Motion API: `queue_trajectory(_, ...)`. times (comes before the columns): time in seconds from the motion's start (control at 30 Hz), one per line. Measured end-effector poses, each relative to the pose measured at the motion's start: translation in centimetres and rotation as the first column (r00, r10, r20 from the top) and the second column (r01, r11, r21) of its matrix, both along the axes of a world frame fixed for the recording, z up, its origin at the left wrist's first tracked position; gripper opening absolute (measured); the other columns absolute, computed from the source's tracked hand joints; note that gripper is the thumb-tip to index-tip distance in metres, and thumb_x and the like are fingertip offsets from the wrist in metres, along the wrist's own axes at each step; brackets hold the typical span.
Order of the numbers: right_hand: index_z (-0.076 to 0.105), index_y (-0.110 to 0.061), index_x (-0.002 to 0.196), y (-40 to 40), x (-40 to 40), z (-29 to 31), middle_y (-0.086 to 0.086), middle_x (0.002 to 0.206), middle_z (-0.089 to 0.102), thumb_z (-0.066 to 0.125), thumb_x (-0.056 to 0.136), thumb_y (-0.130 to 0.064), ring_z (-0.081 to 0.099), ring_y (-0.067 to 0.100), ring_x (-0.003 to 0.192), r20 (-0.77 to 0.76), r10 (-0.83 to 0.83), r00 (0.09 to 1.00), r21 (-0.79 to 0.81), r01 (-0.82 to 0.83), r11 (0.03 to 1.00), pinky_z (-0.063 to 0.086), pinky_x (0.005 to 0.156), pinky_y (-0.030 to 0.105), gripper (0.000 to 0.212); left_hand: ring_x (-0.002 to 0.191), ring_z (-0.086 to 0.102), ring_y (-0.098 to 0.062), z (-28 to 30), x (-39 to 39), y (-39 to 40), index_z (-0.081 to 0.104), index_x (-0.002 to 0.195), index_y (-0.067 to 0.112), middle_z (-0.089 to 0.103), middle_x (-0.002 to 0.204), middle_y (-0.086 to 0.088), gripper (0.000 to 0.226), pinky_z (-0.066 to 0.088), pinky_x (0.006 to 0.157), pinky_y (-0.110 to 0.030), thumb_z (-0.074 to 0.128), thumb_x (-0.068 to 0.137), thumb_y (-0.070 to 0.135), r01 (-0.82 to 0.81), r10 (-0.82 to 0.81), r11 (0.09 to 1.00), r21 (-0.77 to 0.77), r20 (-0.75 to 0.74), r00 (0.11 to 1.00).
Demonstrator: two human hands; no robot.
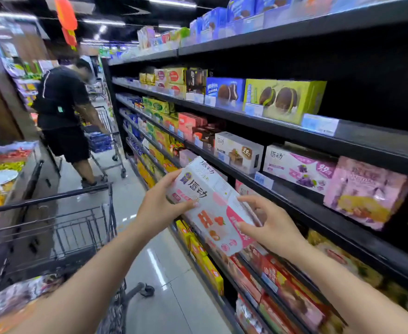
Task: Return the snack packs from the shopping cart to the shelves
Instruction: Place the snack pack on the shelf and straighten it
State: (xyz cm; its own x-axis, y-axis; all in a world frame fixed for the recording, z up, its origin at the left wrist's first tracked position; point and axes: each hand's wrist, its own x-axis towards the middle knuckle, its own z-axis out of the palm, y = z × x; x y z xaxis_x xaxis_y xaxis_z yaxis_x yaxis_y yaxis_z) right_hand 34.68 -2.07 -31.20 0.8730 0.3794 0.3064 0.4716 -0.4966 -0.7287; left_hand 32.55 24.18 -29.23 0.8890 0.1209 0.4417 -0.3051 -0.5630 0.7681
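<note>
I hold a white and pink snack box (pixel 212 206) with strawberry pictures in both hands, tilted, in front of the black shelves (pixel 294 201). My left hand (pixel 162 203) grips its upper left end. My right hand (pixel 268 225) grips its lower right side. Similar white and pink boxes (pixel 294 167) stand on the shelf just behind it. The shopping cart (pixel 61 227) is at my lower left, with a few packs (pixel 22 292) lying in its near end.
A person in black (pixel 65 116) bends over another cart (pixel 106 143) further down the aisle. Open bins of sweets (pixel 3 174) line the left side. Shelves full of boxes run along the right. The tiled floor (pixel 164 273) lies between cart and shelves.
</note>
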Motion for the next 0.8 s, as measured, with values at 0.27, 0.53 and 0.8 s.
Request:
queue_trajectory(0.27, 0.061, -0.034, 0.11, -5.1, 3.6, -1.5, -0.024, 0.116, 0.056, 0.077, 0.077, -0.029, 0.049, -0.01, 0.11, 0.021, -0.171, 0.985, 0.183, 0.164, 0.969, 0.044, 0.092, 0.02, 0.037, 0.098, 0.067, -0.005, -3.5, 4.7, -6.9, 0.06, 0.12, 0.029, 0.069, 0.108, 0.015, 0.062, 0.058, 0.08, -0.028, 0.088, 0.066, 0.016, -0.007, 0.007, 0.967, -0.255, 0.002, 1.0)
queue_trajectory(0.53, 0.042, -0.039, 0.133, -6.3, 4.5, -6.1, -0.015, 0.133, 0.047, 0.073, 0.078, -0.045, 0.048, 0.003, 0.12, -0.216, -0.303, 0.928, 0.361, 0.364, 0.859, 0.044, 0.099, 0.031, 0.064, 0.095, 0.068, -0.006, -6.8, 6.4, -9.3, 0.063, 0.119, 0.02, 0.07, 0.104, 0.013, 0.064, 0.058, 0.074, -0.024, 0.087, 0.06, 0.025, -0.054, 0.029, 0.912, -0.406, -0.067, 0.997)
queue_trajectory(0.8, 0.055, -0.03, 0.127, -6.6, 6.4, -10.0, -0.013, 0.132, 0.049, 0.071, 0.084, -0.028, 0.041, -0.004, 0.125, -0.154, -0.252, 0.955, 0.092, 0.268, 0.959, 0.043, 0.104, 0.035, 0.046, 0.091, 0.069, -0.006, -11.7, 10.0, -7.6, 0.065, 0.117, 0.014, 0.073, 0.103, 0.002, 0.046, 0.052, 0.069, -0.014, 0.08, 0.075, 0.005, -0.034, -0.068, 0.912, -0.409, -0.234, 0.97)
